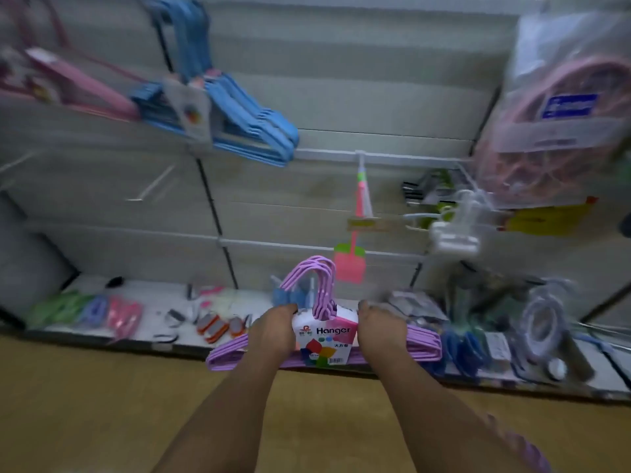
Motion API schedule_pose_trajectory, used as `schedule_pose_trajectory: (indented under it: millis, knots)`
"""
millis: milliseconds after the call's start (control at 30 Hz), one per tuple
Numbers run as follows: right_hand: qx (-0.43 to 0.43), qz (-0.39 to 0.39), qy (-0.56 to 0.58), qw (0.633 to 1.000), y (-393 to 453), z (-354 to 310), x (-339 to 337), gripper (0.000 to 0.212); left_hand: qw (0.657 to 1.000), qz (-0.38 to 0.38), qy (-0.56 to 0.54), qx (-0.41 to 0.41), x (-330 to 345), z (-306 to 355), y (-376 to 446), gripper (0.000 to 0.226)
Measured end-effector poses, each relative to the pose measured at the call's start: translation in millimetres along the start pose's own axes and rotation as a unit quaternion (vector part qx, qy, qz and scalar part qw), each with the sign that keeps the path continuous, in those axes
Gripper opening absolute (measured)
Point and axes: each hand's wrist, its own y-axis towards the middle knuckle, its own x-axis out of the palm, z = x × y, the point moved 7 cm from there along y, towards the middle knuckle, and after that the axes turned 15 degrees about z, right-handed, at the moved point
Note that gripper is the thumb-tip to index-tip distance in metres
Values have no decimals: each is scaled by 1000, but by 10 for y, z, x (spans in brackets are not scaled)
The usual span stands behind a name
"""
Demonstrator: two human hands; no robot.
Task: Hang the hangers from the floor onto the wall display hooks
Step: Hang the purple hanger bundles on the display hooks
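A bundle of purple hangers [421, 344] with a white "Hanger" label is held upright in front of me, low at the centre, hooks pointing up. My left hand [275, 331] grips the bundle's left shoulder beside the label. My right hand [377, 331] grips its right shoulder. On the wall display at upper left hang a blue hanger bundle [252, 121] and a pink hanger bundle [78, 83]. A bare display hook [150, 187] sticks out of the wall at the left, below them. The view is motion-blurred.
A pink fly swatter [350, 264] hangs at the centre. A clear bag of pink goods [560, 107] hangs at the upper right, white clips [454, 233] below it. The low white shelf [143, 295] carries several small packets. The yellowish floor [102, 404] lies in front.
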Motion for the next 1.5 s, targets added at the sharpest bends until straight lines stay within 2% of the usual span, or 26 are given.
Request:
schedule_pose_trajectory:
  millis: [300, 500, 733, 933, 1033, 1167, 1300, 1500]
  knots:
    - [-112, 11, 44, 993, 225, -2185, -191, 35, 991, 40, 34, -126, -962, -2001, -231, 13]
    - [-222, -14, 36, 974, 261, -3447, -219, 31, 975, 74, 28, -209, -1434, -2974, -502, 24]
    - [-335, -8, 13, 942, 547, -4698, -270, 35, 942, 136, 43, -305, -1869, -3983, -514, 32]
    - [-419, 8, 18, 908, 934, -5694, -456, 32, 914, 160, 86, -362, -2345, -4635, -267, 21]
    - [-445, 13, 29, 895, 1133, -6184, -563, 33, 893, 197, 64, -400, -2598, -5000, -144, 16]
    - [-471, 25, 36, 881, 1292, -6751, -670, 34, 853, 259, 23, -452, -2824, -5478, -92, 23]
    - [-489, 31, 36, 871, 1343, -7263, -716, 33, 847, 249, 56, -466, -2996, -5852, -52, 18]
    - [-491, 38, 34, 870, 1327, -8060, -797, 29, 865, 220, 105, -439, -3307, -6506, -35, 20]
